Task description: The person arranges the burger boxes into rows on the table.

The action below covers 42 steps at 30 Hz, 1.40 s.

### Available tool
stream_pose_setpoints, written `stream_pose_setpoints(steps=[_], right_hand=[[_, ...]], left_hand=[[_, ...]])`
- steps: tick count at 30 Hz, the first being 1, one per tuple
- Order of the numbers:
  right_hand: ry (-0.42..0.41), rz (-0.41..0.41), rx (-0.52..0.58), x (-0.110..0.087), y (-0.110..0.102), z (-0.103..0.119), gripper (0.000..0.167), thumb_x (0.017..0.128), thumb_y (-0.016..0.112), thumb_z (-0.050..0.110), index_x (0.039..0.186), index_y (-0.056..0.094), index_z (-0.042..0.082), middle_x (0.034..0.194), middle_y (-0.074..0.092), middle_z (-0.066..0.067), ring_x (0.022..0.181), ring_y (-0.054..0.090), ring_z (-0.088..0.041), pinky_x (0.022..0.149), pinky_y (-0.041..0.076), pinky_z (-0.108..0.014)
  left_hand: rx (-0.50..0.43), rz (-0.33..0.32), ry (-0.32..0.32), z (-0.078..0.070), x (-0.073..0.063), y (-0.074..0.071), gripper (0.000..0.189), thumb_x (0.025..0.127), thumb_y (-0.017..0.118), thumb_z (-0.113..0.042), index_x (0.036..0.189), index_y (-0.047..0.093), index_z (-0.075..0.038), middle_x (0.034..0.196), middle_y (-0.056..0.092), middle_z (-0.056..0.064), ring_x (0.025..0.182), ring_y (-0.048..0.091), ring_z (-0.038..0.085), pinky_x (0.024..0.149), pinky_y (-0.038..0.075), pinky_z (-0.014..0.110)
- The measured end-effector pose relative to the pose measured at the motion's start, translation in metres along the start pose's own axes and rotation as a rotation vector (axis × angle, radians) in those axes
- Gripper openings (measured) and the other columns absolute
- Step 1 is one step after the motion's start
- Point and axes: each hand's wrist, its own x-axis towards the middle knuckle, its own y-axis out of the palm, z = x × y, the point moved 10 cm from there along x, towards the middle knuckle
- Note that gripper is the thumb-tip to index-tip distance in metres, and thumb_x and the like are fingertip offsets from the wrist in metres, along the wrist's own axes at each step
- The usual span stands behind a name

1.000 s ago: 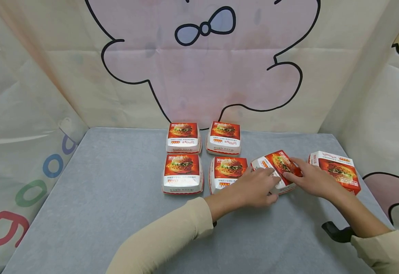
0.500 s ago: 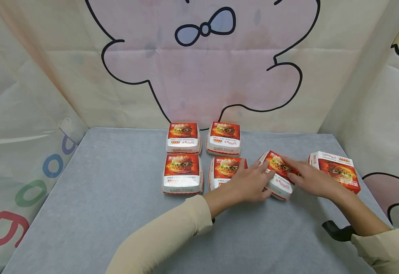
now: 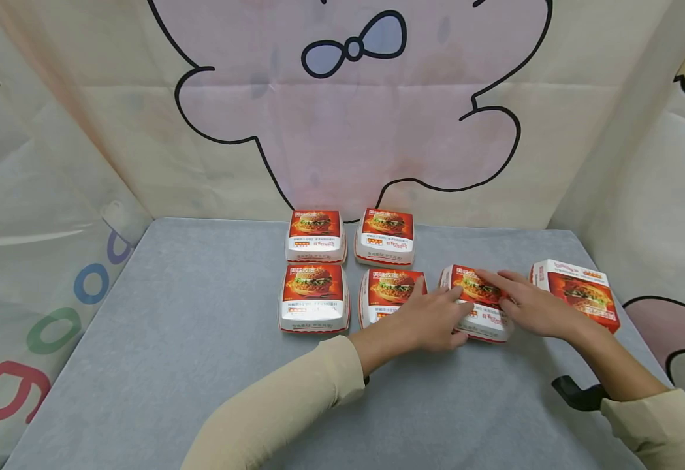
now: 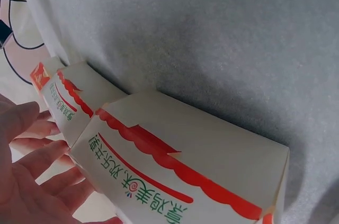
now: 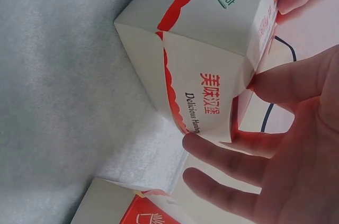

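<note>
Between my two hands a white-and-red hamburger box (image 3: 476, 294) sits on the grey table, nearly squared up with the box to its left. My right hand (image 3: 533, 301) holds its right side; in the right wrist view the thumb (image 5: 296, 81) meets a top corner and fingertips touch the side wall. My left hand (image 3: 421, 320) rests at its left side with fingers spread, partly covering the neighbouring hamburger box (image 3: 390, 287). In the left wrist view the fingers (image 4: 42, 160) are extended beside the box walls.
Three more hamburger boxes stand at the left: front left (image 3: 313, 297), back left (image 3: 315, 236) and back middle (image 3: 384, 236). Another box (image 3: 580, 294), turned the other way round, stands right of my right hand. Printed cloth walls (image 3: 342, 143) enclose the grey table (image 3: 189, 365).
The box between my hands has turned from a slant to nearly straight alongside the front row. My left hand has shifted slightly left; my right hand has barely moved.
</note>
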Motion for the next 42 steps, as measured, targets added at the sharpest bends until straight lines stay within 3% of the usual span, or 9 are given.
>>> stream_pose_setpoints(steps=[8, 28, 42], right_hand=[[-0.014, -0.007, 0.017, -0.001, 0.001, 0.003, 0.057, 0.099, 0.049, 0.009, 0.154, 0.035, 0.009, 0.150, 0.027, -0.035, 0.132, 0.033, -0.055, 0.091, 0.039, -0.072], [-0.071, -0.016, 0.080, 0.000, -0.002, 0.009, 0.061, 0.091, 0.049, -0.003, 0.151, 0.042, 0.009, 0.152, 0.025, -0.035, 0.135, 0.027, -0.055, 0.093, 0.034, -0.075], [-0.066, -0.013, 0.068, 0.000, -0.002, 0.007, 0.061, 0.092, 0.050, -0.001, 0.151, 0.040, 0.009, 0.152, 0.025, -0.035, 0.135, 0.027, -0.055, 0.093, 0.035, -0.075]], left_hand=[[0.014, -0.035, 0.035, -0.007, -0.002, -0.002, 0.047, 0.096, 0.060, -0.047, 0.139, 0.058, -0.030, 0.136, 0.051, -0.006, 0.125, 0.049, 0.009, 0.113, 0.030, 0.050], [0.014, -0.053, 0.068, -0.012, -0.004, -0.001, 0.045, 0.095, 0.060, -0.048, 0.137, 0.060, -0.031, 0.139, 0.049, -0.003, 0.127, 0.047, 0.013, 0.114, 0.030, 0.049], [0.008, -0.058, 0.083, -0.013, -0.006, -0.003, 0.042, 0.096, 0.059, -0.047, 0.134, 0.062, -0.028, 0.132, 0.051, -0.005, 0.120, 0.049, 0.010, 0.113, 0.033, 0.045]])
